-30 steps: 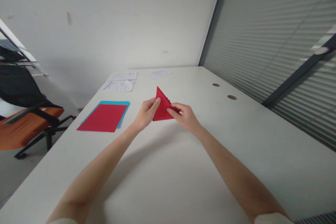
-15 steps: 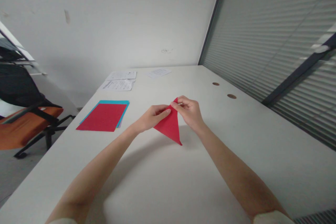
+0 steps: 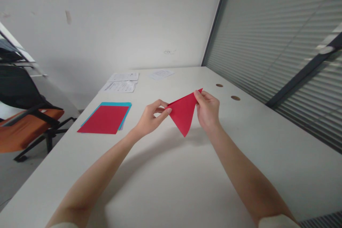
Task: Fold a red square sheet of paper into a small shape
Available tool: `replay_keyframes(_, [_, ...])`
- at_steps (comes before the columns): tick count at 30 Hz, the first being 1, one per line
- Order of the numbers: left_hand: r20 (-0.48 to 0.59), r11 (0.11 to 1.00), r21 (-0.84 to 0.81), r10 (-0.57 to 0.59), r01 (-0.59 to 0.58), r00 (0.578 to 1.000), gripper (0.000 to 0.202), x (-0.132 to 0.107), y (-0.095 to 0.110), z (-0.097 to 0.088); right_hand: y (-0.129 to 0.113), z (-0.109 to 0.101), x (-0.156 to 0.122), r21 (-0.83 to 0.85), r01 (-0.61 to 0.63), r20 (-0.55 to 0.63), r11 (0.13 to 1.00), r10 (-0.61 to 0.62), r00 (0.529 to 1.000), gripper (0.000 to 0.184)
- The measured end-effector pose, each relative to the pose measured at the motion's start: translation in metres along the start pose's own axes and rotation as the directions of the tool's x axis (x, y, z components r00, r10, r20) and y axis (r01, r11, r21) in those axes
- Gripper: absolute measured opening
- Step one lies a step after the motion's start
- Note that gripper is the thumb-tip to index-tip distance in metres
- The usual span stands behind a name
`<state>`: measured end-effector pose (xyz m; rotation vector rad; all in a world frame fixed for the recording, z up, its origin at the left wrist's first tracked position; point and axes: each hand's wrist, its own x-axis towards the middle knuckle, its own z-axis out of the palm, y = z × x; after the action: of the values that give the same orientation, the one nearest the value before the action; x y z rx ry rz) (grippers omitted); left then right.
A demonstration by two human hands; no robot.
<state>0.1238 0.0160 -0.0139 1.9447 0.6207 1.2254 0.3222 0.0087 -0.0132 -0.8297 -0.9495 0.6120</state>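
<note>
A folded sheet of red paper (image 3: 184, 112) hangs above the white table, held at both upper corners. Its shape is a triangle with the point downward, and a folded edge runs along the top. My left hand (image 3: 153, 117) pinches the left corner between thumb and fingers. At the other end, my right hand (image 3: 208, 108) grips the right corner with the thumb in front, and a small red tip sticks out above it. The fingers behind the paper are partly hidden.
Left of my hands lies a stack of coloured paper (image 3: 107, 119), red on top with blue beneath. Printed sheets (image 3: 121, 86) lie at the table's far left. Two round holes (image 3: 235, 98) pierce the table near the blinds. An office chair (image 3: 29, 114) stands beyond the left edge.
My hands have moved apart, the right one going right and slightly up. The red paper has turned, and its upper edge is now stretched between both hands.
</note>
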Motion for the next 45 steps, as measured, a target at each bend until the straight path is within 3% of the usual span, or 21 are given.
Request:
replay_keyframes(5, [-0.026, 1.0, -0.013, -0.007, 0.007, 1.0, 0.031, -0.001, 0.003, 0.0, -0.001, -0.001, 0.001, -0.024, 0.021, -0.023, 0.999, -0.021, 1.0, 0.033])
replay_keyframes(13, [-0.203, 0.98, -0.165, -0.148, 0.115, 0.968, 0.032, 0.004, -0.002, 0.003, -0.001, 0.002, -0.003, -0.038, 0.037, -0.005, 0.999, -0.037, 0.999, 0.032])
replay_keyframes(19, [-0.15, 0.958, -0.216, -0.223, 0.188, 0.963, 0.037, 0.008, -0.003, -0.004, -0.003, 0.001, -0.004, -0.032, 0.067, 0.01, 0.997, -0.066, 0.998, 0.033])
replay_keyframes(23, [-0.109, 0.952, -0.248, -0.212, 0.18, 0.971, 0.038, 0.01, -0.005, -0.006, -0.001, 0.0, -0.004, -0.042, 0.076, 0.017, 0.996, -0.075, 0.997, 0.035])
replay_keyframes(32, [-0.219, 0.991, -0.089, -0.121, 0.104, 0.968, 0.03, 0.011, -0.012, -0.011, 0.001, 0.0, -0.004, -0.055, 0.112, 0.059, 0.992, -0.109, 0.992, 0.036])
replay_keyframes(45, [-0.264, 0.992, -0.063, -0.123, 0.11, 0.957, 0.032, 0.013, -0.009, -0.011, 0.007, 0.0, -0.004, -0.038, 0.064, 0.08, 0.997, -0.061, 0.995, 0.041])
